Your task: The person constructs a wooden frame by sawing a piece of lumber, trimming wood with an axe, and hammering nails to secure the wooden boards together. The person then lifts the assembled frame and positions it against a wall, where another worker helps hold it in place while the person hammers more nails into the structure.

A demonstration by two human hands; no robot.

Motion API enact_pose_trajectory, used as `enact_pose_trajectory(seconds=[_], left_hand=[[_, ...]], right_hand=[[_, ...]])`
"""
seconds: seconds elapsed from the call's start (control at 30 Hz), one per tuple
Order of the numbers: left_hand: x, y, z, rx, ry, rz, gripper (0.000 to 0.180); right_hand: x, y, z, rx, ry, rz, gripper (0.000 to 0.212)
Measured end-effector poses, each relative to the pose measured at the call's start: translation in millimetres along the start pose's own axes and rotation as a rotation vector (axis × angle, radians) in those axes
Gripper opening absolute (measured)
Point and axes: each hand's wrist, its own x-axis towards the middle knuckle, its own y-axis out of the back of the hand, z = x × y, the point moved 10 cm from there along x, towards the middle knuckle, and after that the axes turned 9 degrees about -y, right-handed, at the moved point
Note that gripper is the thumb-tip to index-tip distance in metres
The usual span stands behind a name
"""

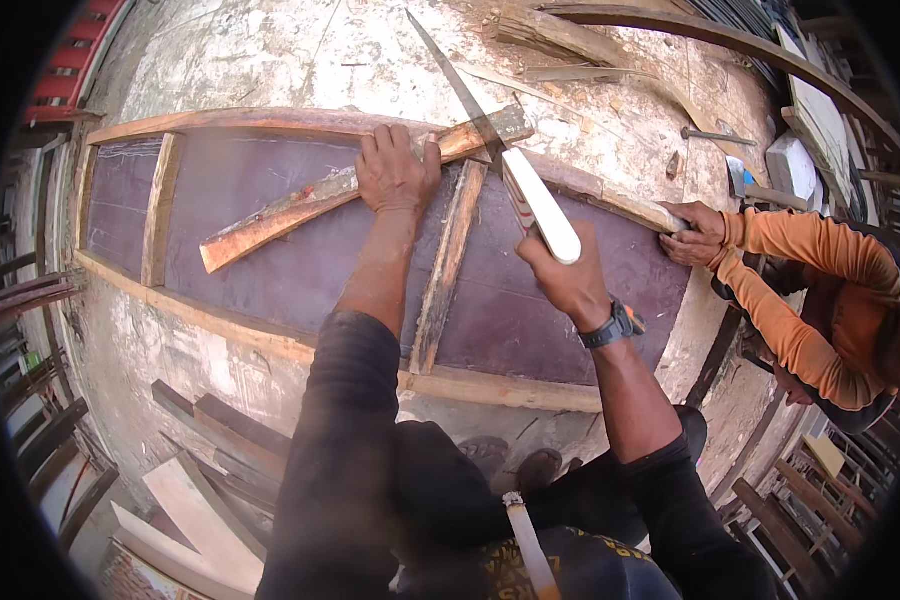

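My right hand [567,275] is closed round the white handle [542,208] of a hand saw [460,90], whose blade points away to the upper left. The blade crosses a rough wood strip [280,215] near its far right end. Pressing on that strip is my left hand [398,172], its fingers wrapped over the wood. The strip lies slantwise across a wooden frame [270,122] backed with a dark purplish panel [260,190]. Two crosspieces [448,265] span the frame. Whether the teeth have cut into the wood cannot be seen.
At the right, a co-worker in orange sleeves [800,240] has hands on the frame's right end. A hammer [718,136] and old timbers [560,40] lie on the far floor. Planks [205,510] are at the lower left. A cigarette [530,550] shows at the bottom.
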Motion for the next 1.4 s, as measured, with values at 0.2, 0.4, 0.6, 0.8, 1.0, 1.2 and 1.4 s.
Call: enact_pose_trajectory(seconds=[0.2, 0.4, 0.6, 0.8, 1.0, 1.2, 1.4], left_hand=[[-30, 14, -44, 0.088, 0.058, -0.013, 0.033], [-12, 4, -14, 0.01, 0.028, -0.03, 0.039], [-17, 7, -45, 0.14, 0.033, -0.041, 0.038], [-20, 3, -28, 0.064, 0.037, -0.06, 0.04], [-23, 20, -44, 0.097, 0.008, -0.001, 0.033], [-28, 7, -37, 0.127, 0.015, -0.009, 0.04], [-24, -1, -47, 0.128, 0.052, -0.063, 0.039]], right_hand=[[-166, 28, 4, -0.007, 0.0, -0.211, 0.008], [-51, 3, 14, -0.047, 0.037, -0.102, 0.023], [-148, 24, 13, 0.067, 0.037, -0.185, 0.01], [-82, 0, 29, -0.044, 0.029, -0.231, 0.018], [-125, -2, 15, 0.015, 0.044, -0.211, 0.015], [-132, 12, 38, -0.016, 0.052, -0.263, 0.017], [-114, -5, 27, 0.055, 0.012, -0.184, 0.022]])
